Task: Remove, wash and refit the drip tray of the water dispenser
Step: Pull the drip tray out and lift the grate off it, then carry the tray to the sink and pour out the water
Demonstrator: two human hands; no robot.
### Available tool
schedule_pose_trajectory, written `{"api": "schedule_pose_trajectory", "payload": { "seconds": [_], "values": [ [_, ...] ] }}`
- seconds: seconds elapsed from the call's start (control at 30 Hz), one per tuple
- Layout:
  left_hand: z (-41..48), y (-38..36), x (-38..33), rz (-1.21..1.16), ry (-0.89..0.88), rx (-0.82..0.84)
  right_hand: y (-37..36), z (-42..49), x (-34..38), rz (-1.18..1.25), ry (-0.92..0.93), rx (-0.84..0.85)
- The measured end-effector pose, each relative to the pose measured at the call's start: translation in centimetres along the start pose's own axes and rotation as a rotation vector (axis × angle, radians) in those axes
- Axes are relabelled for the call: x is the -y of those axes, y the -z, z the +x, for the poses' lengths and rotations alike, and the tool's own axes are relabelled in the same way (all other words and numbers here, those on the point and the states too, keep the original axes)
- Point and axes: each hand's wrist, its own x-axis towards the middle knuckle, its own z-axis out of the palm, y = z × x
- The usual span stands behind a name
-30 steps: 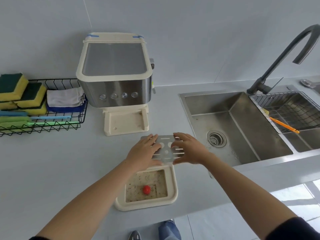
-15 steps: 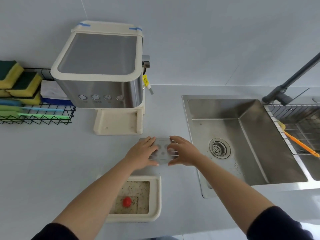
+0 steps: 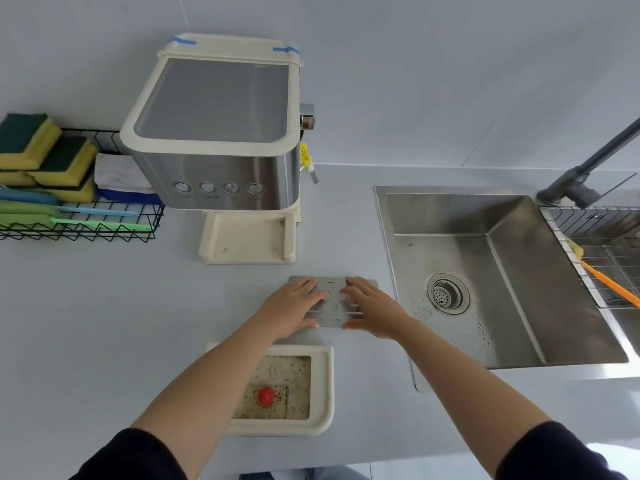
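The cream and steel water dispenser [image 3: 221, 140] stands at the back of the counter, its base slot [image 3: 247, 242] bare. The cream drip tray [image 3: 320, 389] lies near the counter's front edge, speckled with dirt and holding a small red float [image 3: 266, 395]. Its flat metal grate [image 3: 333, 299] rests on the counter between tray and dispenser. My left hand [image 3: 294, 308] lies on the grate's left half and my right hand [image 3: 372, 308] on its right half, fingers spread flat on it.
A steel sink [image 3: 491, 271] with a drain [image 3: 447, 294] sits to the right, a dark tap [image 3: 588, 174] behind it. A wire rack [image 3: 602, 237] with an orange brush [image 3: 613, 287] lies further right. A black wire basket [image 3: 83, 220] at left holds sponges and cloths.
The grate has come off the tray and moved away from me onto the counter, both hands going with it. The camera view has shifted.
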Motion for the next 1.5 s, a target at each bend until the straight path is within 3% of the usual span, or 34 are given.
{"api": "schedule_pose_trajectory", "payload": {
  "seconds": [0.3, 0.47, 0.8, 0.9, 1.07, 1.5],
  "values": [
    [-5.2, 1.7, 3.3, -0.218, 0.160, -0.111, -0.2, -2.6, 2.2, 0.048, -0.076, -0.023],
    [-10.1, 1.2, 5.5, -0.342, 0.226, -0.100, -1.4, -5.1, 4.4, 0.190, -0.094, -0.022],
    [-18.0, -3.2, 6.2, -0.621, 0.223, -0.070, -6.2, -8.5, 9.1, 0.472, -0.207, -0.041],
    [-18.9, -3.6, 5.9, -0.708, 0.138, -0.087, -7.0, -9.0, 10.1, 0.519, -0.237, -0.050],
    [-18.7, -4.0, 6.0, -0.733, 0.041, -0.109, -8.4, -9.9, 11.5, 0.544, -0.267, -0.096],
    [-18.3, -4.3, 5.8, -0.704, 0.094, -0.138, -10.0, -9.5, 12.1, 0.536, -0.298, -0.236]
  ]
}}
